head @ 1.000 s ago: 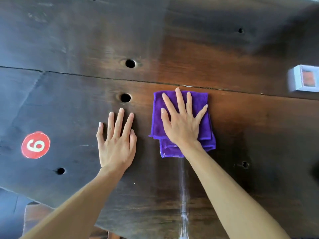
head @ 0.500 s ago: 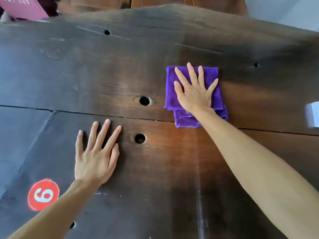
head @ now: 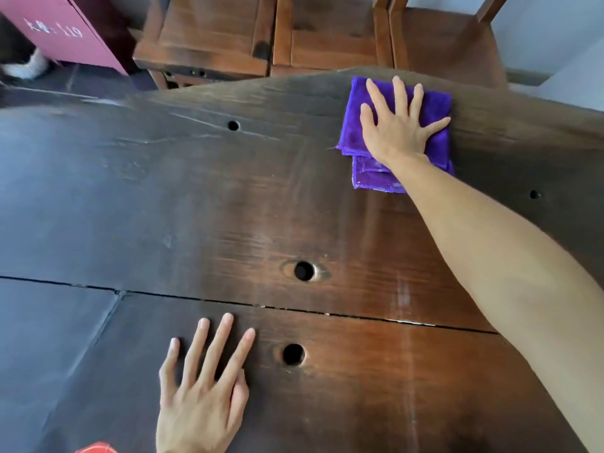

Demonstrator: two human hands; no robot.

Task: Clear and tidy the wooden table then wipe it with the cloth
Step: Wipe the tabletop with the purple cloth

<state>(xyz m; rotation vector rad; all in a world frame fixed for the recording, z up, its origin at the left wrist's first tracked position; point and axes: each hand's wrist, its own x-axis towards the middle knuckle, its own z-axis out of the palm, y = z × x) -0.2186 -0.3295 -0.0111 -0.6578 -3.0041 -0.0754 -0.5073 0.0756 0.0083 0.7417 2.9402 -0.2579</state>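
A folded purple cloth (head: 436, 107) lies near the far edge of the dark wooden table (head: 196, 207). My right hand (head: 397, 132) presses flat on top of it, fingers spread, arm stretched out across the table. Part of the cloth sticks out below my wrist. My left hand (head: 202, 397) rests flat on the near part of the table with its fingers apart and nothing under it.
Wooden chairs (head: 212, 37) stand just beyond the far edge, with a pink cabinet (head: 65, 31) at the top left. Round holes (head: 304, 271) dot the boards, and a seam crosses the table. A red sticker (head: 96, 447) peeks in at the bottom edge.
My right hand has pushed the cloth away from me, from the middle of the table to its far edge. The left hand has stayed flat on the near part.
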